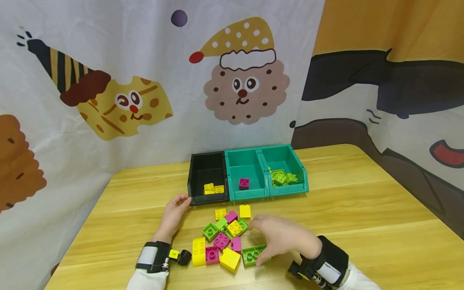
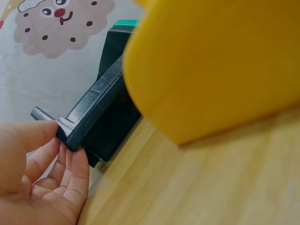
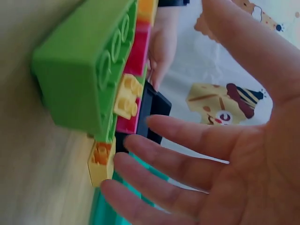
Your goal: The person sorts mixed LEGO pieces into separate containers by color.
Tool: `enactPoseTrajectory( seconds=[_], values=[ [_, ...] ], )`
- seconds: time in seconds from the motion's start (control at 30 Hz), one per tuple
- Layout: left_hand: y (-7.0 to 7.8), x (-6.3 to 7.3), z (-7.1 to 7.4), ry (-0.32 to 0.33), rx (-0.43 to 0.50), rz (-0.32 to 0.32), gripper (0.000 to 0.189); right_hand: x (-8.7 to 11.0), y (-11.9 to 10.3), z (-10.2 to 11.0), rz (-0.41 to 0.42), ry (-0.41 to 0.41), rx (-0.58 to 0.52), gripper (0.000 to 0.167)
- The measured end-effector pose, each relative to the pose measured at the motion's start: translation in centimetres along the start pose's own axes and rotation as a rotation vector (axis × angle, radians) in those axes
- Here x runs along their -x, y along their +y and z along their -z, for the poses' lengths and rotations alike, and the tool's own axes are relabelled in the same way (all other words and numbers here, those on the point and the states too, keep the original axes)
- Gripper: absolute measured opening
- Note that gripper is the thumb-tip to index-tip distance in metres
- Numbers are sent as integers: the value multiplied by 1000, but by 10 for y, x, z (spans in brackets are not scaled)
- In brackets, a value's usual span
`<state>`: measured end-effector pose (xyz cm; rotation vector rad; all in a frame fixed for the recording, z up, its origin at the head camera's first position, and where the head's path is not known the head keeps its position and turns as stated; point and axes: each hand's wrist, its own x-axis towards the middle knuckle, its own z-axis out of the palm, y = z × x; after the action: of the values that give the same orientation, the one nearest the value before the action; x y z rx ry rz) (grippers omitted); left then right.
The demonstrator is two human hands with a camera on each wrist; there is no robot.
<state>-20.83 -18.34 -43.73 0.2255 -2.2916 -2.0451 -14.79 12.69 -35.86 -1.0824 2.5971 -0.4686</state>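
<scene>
My left hand (image 1: 174,215) pinches the front left corner of the black bin (image 1: 209,198); in the left wrist view the thumb lies on the rim (image 2: 89,105) and the fingers are below it. My right hand (image 1: 284,235) hovers beside the brick pile, fingers spread and holding nothing. Nearest to it is a long green brick (image 1: 249,257), lying with its hollow side up, large in the right wrist view too. The pile also has a yellow block (image 1: 230,259), a magenta brick (image 1: 222,241), a yellow arched brick (image 1: 199,251) and several others.
Joined to the black bin, which holds yellow bricks (image 1: 209,188), are a teal bin (image 1: 250,195) with one magenta brick (image 1: 244,184) and another teal bin (image 1: 290,189) with several lime green bricks (image 1: 279,177). A printed curtain (image 1: 145,52) hangs behind the wooden table (image 1: 362,209).
</scene>
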Motion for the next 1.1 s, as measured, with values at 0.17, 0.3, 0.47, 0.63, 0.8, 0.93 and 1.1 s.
enactPoseTrajectory(
  seconds=[0.17,0.3,0.47,0.63,0.8,0.93,1.1],
  values=[
    [-1,-1,0,5,4,1,27,0,-5,-6,-20,-73,14,72],
    [-3,-2,0,9,-1,-3,26,-2,-5,-11,-18,-94,-4,60],
    [-4,-2,0,14,5,-8,24,-5,-5,-17,-32,-130,21,52],
    [-4,-1,0,9,13,-7,25,-7,-6,-19,-58,-150,40,48],
    [-4,-1,0,3,15,-4,26,-7,-7,-21,-65,-149,37,43],
    [-3,0,0,5,14,-6,26,-6,-8,-20,-81,-147,28,38],
    [-2,0,0,2,10,-7,27,-3,-8,-15,-109,-134,30,33]
  ],
)
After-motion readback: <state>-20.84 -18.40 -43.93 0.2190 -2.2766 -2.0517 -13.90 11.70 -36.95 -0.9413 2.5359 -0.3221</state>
